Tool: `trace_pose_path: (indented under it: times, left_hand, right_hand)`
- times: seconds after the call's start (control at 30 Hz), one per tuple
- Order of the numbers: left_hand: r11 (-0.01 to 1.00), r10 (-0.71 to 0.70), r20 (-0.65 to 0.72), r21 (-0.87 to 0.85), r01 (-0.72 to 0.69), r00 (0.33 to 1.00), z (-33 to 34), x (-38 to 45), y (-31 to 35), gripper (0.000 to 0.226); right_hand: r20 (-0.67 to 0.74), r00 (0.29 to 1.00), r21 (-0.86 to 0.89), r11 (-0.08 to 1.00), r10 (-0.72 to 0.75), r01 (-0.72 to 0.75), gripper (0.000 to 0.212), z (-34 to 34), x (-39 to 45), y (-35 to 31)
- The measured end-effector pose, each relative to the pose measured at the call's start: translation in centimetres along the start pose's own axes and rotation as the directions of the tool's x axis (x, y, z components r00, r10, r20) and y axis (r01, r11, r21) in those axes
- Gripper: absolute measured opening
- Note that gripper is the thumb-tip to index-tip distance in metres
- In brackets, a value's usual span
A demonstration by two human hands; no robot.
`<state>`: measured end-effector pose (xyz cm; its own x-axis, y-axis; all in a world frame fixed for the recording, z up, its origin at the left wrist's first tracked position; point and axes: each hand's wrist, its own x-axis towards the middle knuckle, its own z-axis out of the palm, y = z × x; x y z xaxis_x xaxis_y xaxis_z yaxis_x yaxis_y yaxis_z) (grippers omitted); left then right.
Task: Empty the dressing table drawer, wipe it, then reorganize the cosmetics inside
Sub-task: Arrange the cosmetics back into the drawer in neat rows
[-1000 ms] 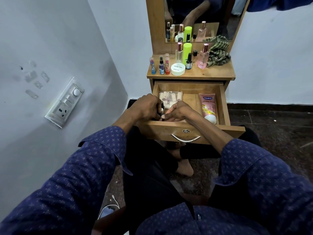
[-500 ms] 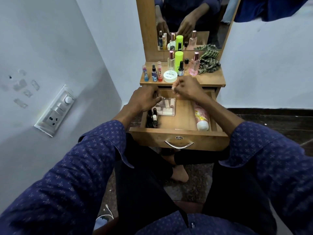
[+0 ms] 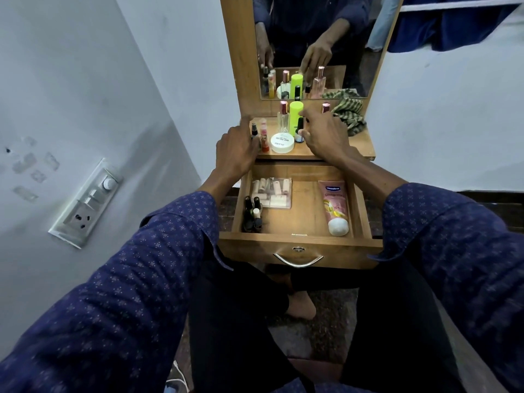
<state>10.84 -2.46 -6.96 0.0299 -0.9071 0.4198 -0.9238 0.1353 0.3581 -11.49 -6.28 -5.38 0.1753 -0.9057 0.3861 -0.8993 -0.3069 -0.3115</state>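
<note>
Head view: drawer (image 3: pixel 300 241) holds 1 pink tube (image 3: pixel 335 206); left hand (image 3: pixel 236 148) grip unclear, right hand (image 3: pixel 324 131) spread

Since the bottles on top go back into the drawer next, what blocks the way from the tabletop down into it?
Nothing visible does. The drawer is pulled fully out below the tabletop, with bare floor between the nail polish bottles and the pink tube.

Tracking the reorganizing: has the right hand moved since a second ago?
Yes. The right hand left the open drawer and went up to the tabletop bottles by the green bottle.
</note>
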Motion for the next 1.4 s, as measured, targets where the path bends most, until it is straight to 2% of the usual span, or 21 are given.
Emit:
trace_pose_path:
  times: [0.1,0.23,0.47,0.53,0.6,0.73,0.93,1.13,1.4]
  left_hand:
    - [1.000,0.001,0.013,0.005,-0.001,1.000,0.1,0.5,0.2,0.037]
    - [0.998,0.014,-0.026,-0.064,-0.016,1.000,0.0,0.7,0.0,0.019]
    - [0.992,0.023,-0.050,-0.122,-0.029,0.998,-0.9,-0.6,-0.7,0.025]
    - [0.991,0.027,-0.057,-0.133,-0.034,0.998,-1.2,-1.3,-0.8,0.028]
    - [0.993,0.032,-0.060,-0.115,-0.039,0.998,-1.5,-2.2,-0.6,0.023]
    - [0.984,0.067,-0.041,-0.161,-0.073,0.997,-1.8,-4.3,0.2,0.015]
    - [0.966,0.148,0.114,-0.230,-0.118,0.982,0.5,-7.5,1.1,0.011]
    - [0.983,0.181,0.248,-0.085,-0.165,0.952,3.0,-9.7,1.7,0.011]
    - [0.986,0.168,0.275,-0.026,-0.167,0.947,3.7,-9.9,1.8,0.012]
  right_hand:
    - [-0.007,1.000,0.011,1.000,0.005,-0.005,0.040,0.2,0.2,-0.1]
    - [-0.042,0.999,0.038,0.999,0.008,-0.007,0.020,0.2,0.2,0.0]
    - [-0.157,0.987,0.053,0.998,-0.037,0.046,0.021,0.1,-1.8,0.1]
    - [-0.164,0.986,0.090,0.995,-0.019,0.034,0.014,0.2,-2.6,0.0]
    - [-0.161,0.987,0.138,0.990,0.013,0.010,0.012,0.3,-3.5,0.0]
    - [-0.105,0.991,0.220,0.974,0.080,-0.056,0.015,0.5,-6.2,-0.4]
    - [0.028,0.996,0.289,0.953,0.085,-0.089,0.021,1.2,-10.2,-0.4]
    - [0.183,0.974,0.322,0.928,0.134,-0.188,0.016,2.9,-12.9,0.1]
    - [0.308,0.940,0.268,0.934,0.147,-0.234,0.022,6.3,-14.7,-1.8]
